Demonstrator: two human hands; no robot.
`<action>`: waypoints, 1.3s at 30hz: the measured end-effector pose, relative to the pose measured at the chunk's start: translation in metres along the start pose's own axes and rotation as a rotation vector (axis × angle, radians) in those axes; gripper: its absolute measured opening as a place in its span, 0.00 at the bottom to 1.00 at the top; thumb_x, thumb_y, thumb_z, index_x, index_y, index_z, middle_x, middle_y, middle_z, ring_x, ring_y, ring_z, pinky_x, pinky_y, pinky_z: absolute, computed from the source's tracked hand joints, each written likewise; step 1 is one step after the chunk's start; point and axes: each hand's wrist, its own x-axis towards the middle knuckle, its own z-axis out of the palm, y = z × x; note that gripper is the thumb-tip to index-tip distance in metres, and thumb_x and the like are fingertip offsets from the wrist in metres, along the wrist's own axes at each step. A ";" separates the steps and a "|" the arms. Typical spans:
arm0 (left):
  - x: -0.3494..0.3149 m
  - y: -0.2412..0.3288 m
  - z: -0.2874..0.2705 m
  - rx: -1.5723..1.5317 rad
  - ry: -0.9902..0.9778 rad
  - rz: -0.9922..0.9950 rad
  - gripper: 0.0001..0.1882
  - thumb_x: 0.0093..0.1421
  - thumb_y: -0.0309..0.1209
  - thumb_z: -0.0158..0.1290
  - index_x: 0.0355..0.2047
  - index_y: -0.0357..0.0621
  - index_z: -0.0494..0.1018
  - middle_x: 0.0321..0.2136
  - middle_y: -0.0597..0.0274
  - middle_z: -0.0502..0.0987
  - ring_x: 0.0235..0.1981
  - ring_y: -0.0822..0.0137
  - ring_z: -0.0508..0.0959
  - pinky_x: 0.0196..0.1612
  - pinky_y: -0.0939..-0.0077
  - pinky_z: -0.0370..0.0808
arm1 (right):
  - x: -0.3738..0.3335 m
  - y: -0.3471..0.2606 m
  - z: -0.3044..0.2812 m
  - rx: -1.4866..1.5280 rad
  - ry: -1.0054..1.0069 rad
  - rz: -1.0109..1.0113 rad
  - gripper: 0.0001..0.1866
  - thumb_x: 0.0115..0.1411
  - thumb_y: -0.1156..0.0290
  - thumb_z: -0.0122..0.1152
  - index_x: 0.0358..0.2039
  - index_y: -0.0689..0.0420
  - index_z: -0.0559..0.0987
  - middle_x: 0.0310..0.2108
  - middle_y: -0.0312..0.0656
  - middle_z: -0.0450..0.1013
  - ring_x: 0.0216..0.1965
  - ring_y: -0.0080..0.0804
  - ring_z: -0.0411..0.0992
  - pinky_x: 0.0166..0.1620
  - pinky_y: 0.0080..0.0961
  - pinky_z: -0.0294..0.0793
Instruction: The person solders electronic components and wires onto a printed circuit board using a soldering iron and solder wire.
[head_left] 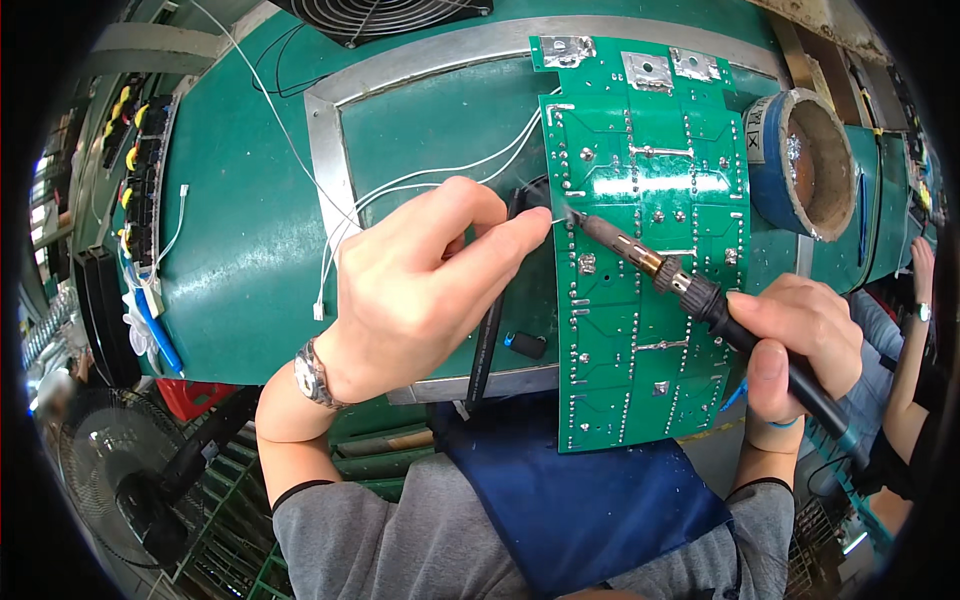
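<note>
A green circuit board (pixel 650 250) lies solder side up on the green workbench (pixel 240 230), its near end over the bench edge. My right hand (pixel 795 340) grips a black-handled soldering iron (pixel 700 295), whose tip touches the board's left edge. My left hand (pixel 430 280), a watch on its wrist, pinches a thin silvery wire (pixel 558 217) between thumb and forefinger and holds its end at the iron's tip. White wires (pixel 420 185) run from the board across the bench's glass panel.
A blue cylindrical pot (pixel 800 160) stands right of the board. A fan grille (pixel 380 15) sits at the top, a floor fan (pixel 120 470) lower left. Yellow and black connectors (pixel 135 170) line the left edge. Another person's arm (pixel 915 340) shows at the right.
</note>
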 end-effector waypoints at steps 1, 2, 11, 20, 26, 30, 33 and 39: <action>0.000 0.000 0.000 0.017 0.002 0.017 0.15 0.45 0.21 0.65 0.36 0.43 0.81 0.26 0.66 0.73 0.22 0.70 0.74 0.20 0.76 0.69 | -0.001 -0.001 0.000 -0.014 -0.003 -0.008 0.10 0.56 0.69 0.64 0.31 0.64 0.84 0.16 0.39 0.75 0.14 0.29 0.72 0.18 0.23 0.70; 0.000 0.001 0.000 0.015 -0.011 -0.004 0.15 0.44 0.21 0.66 0.35 0.43 0.81 0.26 0.66 0.73 0.21 0.70 0.74 0.20 0.77 0.69 | -0.001 -0.002 0.001 -0.026 -0.007 -0.015 0.10 0.57 0.68 0.64 0.31 0.64 0.84 0.16 0.39 0.75 0.13 0.29 0.72 0.18 0.23 0.70; -0.001 0.016 -0.013 -0.033 -0.008 -0.076 0.12 0.43 0.22 0.67 0.31 0.43 0.81 0.23 0.67 0.72 0.21 0.69 0.73 0.21 0.75 0.69 | -0.011 -0.013 -0.007 -0.029 0.060 0.077 0.14 0.60 0.62 0.61 0.29 0.62 0.84 0.16 0.38 0.75 0.14 0.29 0.72 0.20 0.23 0.71; -0.006 0.015 -0.008 -0.043 -0.072 -0.041 0.13 0.45 0.22 0.65 0.34 0.43 0.81 0.24 0.67 0.71 0.21 0.70 0.73 0.20 0.76 0.70 | -0.008 -0.009 -0.004 -0.002 -0.003 0.043 0.10 0.56 0.68 0.62 0.30 0.63 0.84 0.16 0.38 0.75 0.14 0.29 0.72 0.20 0.23 0.71; -0.005 0.012 -0.002 -0.040 -0.036 -0.018 0.14 0.45 0.22 0.65 0.35 0.42 0.82 0.24 0.66 0.71 0.21 0.70 0.74 0.20 0.76 0.70 | -0.007 -0.011 -0.006 -0.017 -0.034 0.038 0.10 0.56 0.68 0.62 0.30 0.63 0.84 0.16 0.39 0.75 0.14 0.29 0.72 0.19 0.23 0.71; -0.003 0.016 -0.010 -0.023 -0.007 -0.048 0.13 0.44 0.22 0.66 0.33 0.42 0.82 0.23 0.66 0.70 0.21 0.70 0.73 0.20 0.76 0.69 | -0.008 -0.016 -0.012 -0.021 0.005 0.062 0.14 0.60 0.63 0.61 0.29 0.63 0.83 0.16 0.39 0.75 0.14 0.30 0.72 0.20 0.23 0.71; -0.008 0.025 -0.019 -0.005 -0.050 -0.086 0.12 0.44 0.22 0.67 0.32 0.42 0.82 0.21 0.67 0.69 0.20 0.70 0.72 0.19 0.76 0.67 | -0.014 -0.023 -0.012 -0.035 0.060 0.092 0.17 0.62 0.59 0.60 0.27 0.61 0.83 0.17 0.38 0.76 0.15 0.30 0.73 0.21 0.23 0.71; -0.019 0.028 -0.008 -0.050 -0.077 -0.027 0.17 0.44 0.22 0.66 0.37 0.43 0.83 0.22 0.68 0.69 0.18 0.73 0.71 0.17 0.77 0.66 | -0.020 -0.019 -0.007 -0.011 -0.032 0.039 0.13 0.60 0.63 0.63 0.29 0.61 0.84 0.17 0.37 0.76 0.14 0.30 0.73 0.19 0.23 0.72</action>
